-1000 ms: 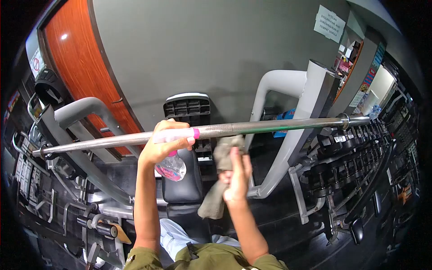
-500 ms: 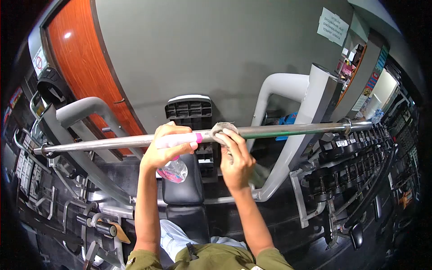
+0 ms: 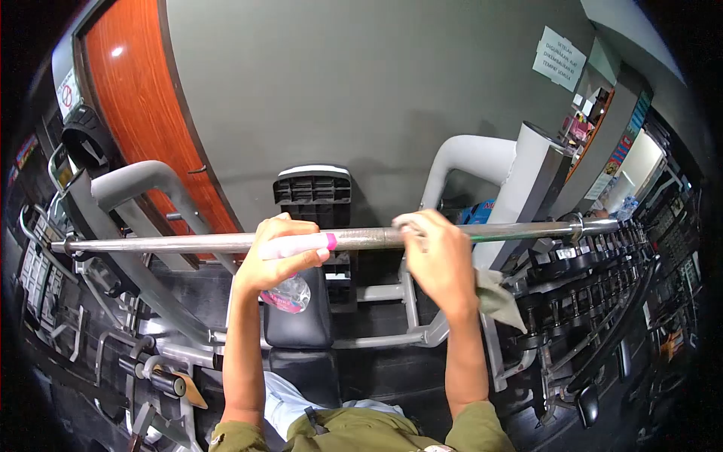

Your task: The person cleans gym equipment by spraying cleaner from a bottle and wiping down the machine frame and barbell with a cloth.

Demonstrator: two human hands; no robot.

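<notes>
A long metal barbell bar (image 3: 361,239) runs across the view in front of me. My left hand (image 3: 280,252) is wrapped round a spray bottle with a white and pink top, whose clear lower part (image 3: 290,295) hangs below the bar. This hand is right at the bar; whether it also grips the bar I cannot tell. My right hand (image 3: 440,260) is closed on a greyish cloth (image 3: 497,301) pressed against the bar. One end of the cloth trails out to the right, past the wrist; the fingertips are partly hidden.
Grey rack uprights (image 3: 527,173) stand on both sides, with the bar resting across them. Below it is a black padded bench (image 3: 297,324). A dumbbell rack (image 3: 580,279) stands at right, a wooden door (image 3: 143,113) at left, and a grey wall behind.
My right hand has slid to the right along the bar with the cloth, whose loose end now swings out. The left hand stays at about the same spot with the bottle.
</notes>
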